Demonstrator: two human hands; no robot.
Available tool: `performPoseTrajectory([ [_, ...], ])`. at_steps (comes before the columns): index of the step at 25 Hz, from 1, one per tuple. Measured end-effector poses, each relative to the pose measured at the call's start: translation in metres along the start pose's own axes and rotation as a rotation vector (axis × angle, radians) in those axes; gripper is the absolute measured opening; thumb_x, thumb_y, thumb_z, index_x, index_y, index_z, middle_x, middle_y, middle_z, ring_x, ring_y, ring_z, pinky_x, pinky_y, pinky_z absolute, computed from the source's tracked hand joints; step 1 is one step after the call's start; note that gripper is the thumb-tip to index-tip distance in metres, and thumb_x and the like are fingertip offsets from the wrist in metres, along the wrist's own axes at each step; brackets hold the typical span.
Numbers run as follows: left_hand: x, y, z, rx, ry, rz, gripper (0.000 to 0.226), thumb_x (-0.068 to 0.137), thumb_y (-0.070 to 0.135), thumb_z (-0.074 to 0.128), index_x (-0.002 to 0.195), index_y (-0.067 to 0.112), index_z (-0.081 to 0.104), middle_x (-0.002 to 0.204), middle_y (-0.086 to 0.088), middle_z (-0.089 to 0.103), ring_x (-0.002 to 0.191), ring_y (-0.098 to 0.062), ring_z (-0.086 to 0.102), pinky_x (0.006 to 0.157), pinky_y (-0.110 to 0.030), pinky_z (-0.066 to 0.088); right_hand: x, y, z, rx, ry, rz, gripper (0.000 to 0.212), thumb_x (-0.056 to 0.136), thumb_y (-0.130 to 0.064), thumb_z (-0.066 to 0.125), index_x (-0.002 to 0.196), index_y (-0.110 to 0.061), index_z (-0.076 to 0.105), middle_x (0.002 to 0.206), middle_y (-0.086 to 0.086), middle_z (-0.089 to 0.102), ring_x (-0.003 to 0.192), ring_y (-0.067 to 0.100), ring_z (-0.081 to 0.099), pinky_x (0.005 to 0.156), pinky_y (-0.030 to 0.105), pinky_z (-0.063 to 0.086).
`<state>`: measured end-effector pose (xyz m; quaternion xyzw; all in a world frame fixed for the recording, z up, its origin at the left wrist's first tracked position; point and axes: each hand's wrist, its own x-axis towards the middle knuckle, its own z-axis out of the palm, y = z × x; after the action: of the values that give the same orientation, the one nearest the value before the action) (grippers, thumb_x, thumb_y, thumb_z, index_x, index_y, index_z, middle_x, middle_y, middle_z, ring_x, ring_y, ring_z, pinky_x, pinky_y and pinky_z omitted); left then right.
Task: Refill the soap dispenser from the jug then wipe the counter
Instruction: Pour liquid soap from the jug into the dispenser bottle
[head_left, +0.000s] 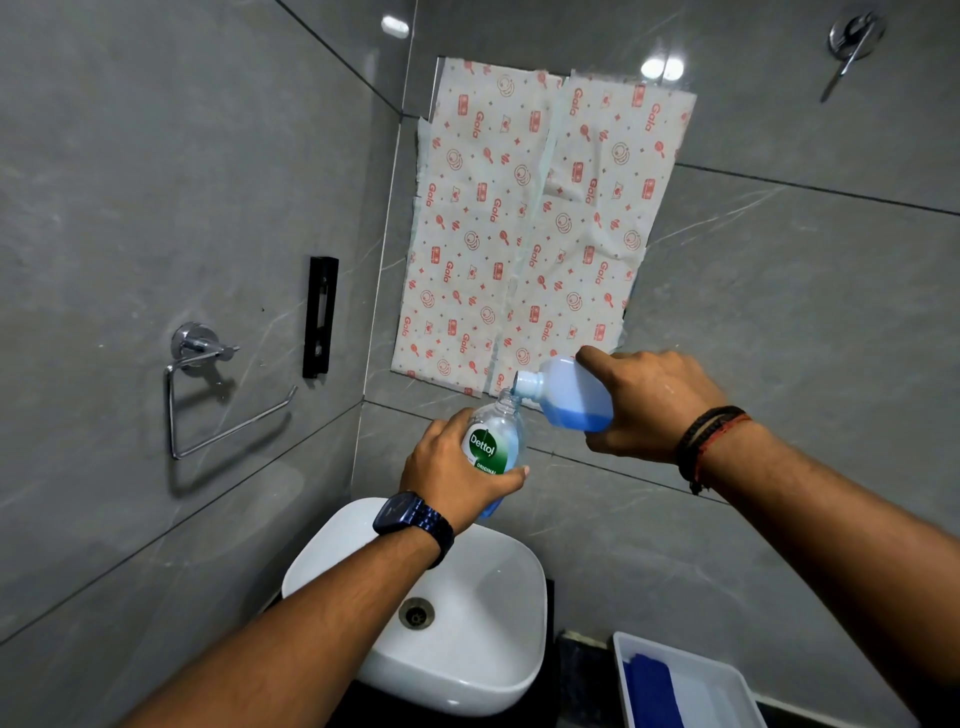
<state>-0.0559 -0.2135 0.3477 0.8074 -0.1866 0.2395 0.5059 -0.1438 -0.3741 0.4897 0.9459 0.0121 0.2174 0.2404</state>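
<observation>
Held above rounded white basin (483, 670): clear plastic dispenser (493, 441) in left hand (457, 480) fingers, translucent tilted jug (571, 395) gripped by right hand (644, 405).

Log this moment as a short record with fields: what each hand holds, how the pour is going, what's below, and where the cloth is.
left hand: grips the Dettol dispenser bottle, upright, pump off
right hand: tilts the jug, spout at the bottle's mouth
liquid: blue, in both containers
below: white basin
cloth: blue cloth lies in a white tray, lower right
wiping: not yet begun
</observation>
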Motion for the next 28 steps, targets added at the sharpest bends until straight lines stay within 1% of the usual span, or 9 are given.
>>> performPoseTrajectory([
  [2, 0.0, 0.0007, -0.0001, 0.001, 0.001, 0.001, 0.076, 0.043, 0.07, 0.067, 0.109, 0.036, 0.051, 0.098, 0.006, 0.058, 0.082, -0.013, 0.055, 0.066, -0.028, 0.054, 0.0001, 0.0004, 0.0001, -0.002, -0.004, 0.001, 0.063, 0.071, -0.047, 0.071, 0.12, -0.028, 0.035, 0.113, 0.005, 0.062, 0.076, 0.022, 0.05, 0.062, 0.033, 0.052],
  [4, 0.0001, 0.0017, -0.0004, 0.0, 0.005, 0.003, 0.075, 0.044, 0.069, 0.068, 0.109, 0.036, 0.051, 0.098, 0.006, 0.058, 0.082, -0.014, 0.055, 0.066, -0.028, 0.054, 0.0003, 0.0011, 0.0, -0.004, -0.003, 0.001, 0.063, 0.071, -0.047, 0.071, 0.119, -0.028, 0.035, 0.112, 0.005, 0.063, 0.075, 0.021, 0.049, 0.062, 0.032, 0.051],
  [6, 0.0, 0.0022, -0.001, -0.002, 0.009, 0.01, 0.074, 0.044, 0.069, 0.069, 0.108, 0.037, 0.051, 0.097, 0.006, 0.059, 0.082, -0.014, 0.055, 0.067, -0.029, 0.054, 0.0006, 0.0018, -0.0001, -0.013, 0.003, 0.001, 0.063, 0.07, -0.048, 0.071, 0.117, -0.029, 0.035, 0.11, 0.004, 0.063, 0.072, 0.02, 0.045, 0.06, 0.031, 0.049],
  [10, -0.0005, 0.0023, -0.0021, 0.01, 0.003, 0.009, 0.077, 0.045, 0.068, 0.07, 0.112, 0.034, 0.052, 0.1, 0.005, 0.059, 0.084, -0.014, 0.055, 0.069, -0.032, 0.055, 0.0012, 0.0021, -0.0001, -0.027, 0.012, -0.006, 0.061, 0.069, -0.048, 0.071, 0.115, -0.029, 0.035, 0.108, 0.004, 0.064, 0.07, 0.02, 0.044, 0.056, 0.028, 0.042],
  [13, -0.0006, 0.003, -0.0027, 0.01, -0.002, 0.002, 0.078, 0.046, 0.068, 0.071, 0.113, 0.033, 0.051, 0.101, 0.004, 0.059, 0.085, -0.014, 0.055, 0.07, -0.032, 0.055, 0.0016, 0.0012, -0.0011, -0.031, 0.003, -0.007, 0.061, 0.069, -0.048, 0.07, 0.115, -0.029, 0.034, 0.109, 0.004, 0.063, 0.07, 0.019, 0.044, 0.055, 0.029, 0.043],
  [19, -0.0023, 0.0015, -0.0038, 0.0, 0.007, 0.011, 0.076, 0.045, 0.067, 0.071, 0.111, 0.034, 0.051, 0.099, 0.006, 0.058, 0.083, -0.013, 0.054, 0.066, -0.026, 0.051, -0.0002, -0.0013, -0.004, -0.037, -0.003, -0.002, 0.061, 0.07, -0.047, 0.071, 0.115, -0.029, 0.035, 0.108, 0.004, 0.063, 0.07, 0.02, 0.044, 0.054, 0.028, 0.041],
  [22, -0.0027, 0.0013, -0.0036, 0.005, 0.006, 0.009, 0.075, 0.045, 0.068, 0.07, 0.109, 0.035, 0.051, 0.098, 0.006, 0.058, 0.082, -0.013, 0.054, 0.066, -0.028, 0.053, -0.0016, -0.0017, -0.0059, -0.041, -0.008, -0.002, 0.061, 0.071, -0.047, 0.07, 0.117, -0.028, 0.036, 0.109, 0.004, 0.063, 0.071, 0.02, 0.043, 0.056, 0.029, 0.041],
  [25, -0.0026, 0.0011, -0.0032, 0.007, 0.006, 0.012, 0.073, 0.045, 0.068, 0.071, 0.108, 0.036, 0.051, 0.096, 0.006, 0.058, 0.081, -0.013, 0.054, 0.064, -0.027, 0.052, -0.0013, -0.0024, -0.0072, -0.047, -0.015, -0.003, 0.061, 0.071, -0.047, 0.07, 0.118, -0.027, 0.035, 0.111, 0.005, 0.063, 0.071, 0.02, 0.043, 0.058, 0.03, 0.044],
  [28, -0.0026, 0.0012, -0.0024, 0.006, 0.005, 0.012, 0.073, 0.045, 0.068, 0.07, 0.108, 0.036, 0.051, 0.096, 0.006, 0.058, 0.081, -0.013, 0.055, 0.064, -0.027, 0.052, -0.0007, -0.0022, -0.0075, -0.046, -0.02, -0.001, 0.061, 0.071, -0.047, 0.07, 0.118, -0.028, 0.035, 0.113, 0.005, 0.062, 0.072, 0.02, 0.043, 0.057, 0.029, 0.044],
])
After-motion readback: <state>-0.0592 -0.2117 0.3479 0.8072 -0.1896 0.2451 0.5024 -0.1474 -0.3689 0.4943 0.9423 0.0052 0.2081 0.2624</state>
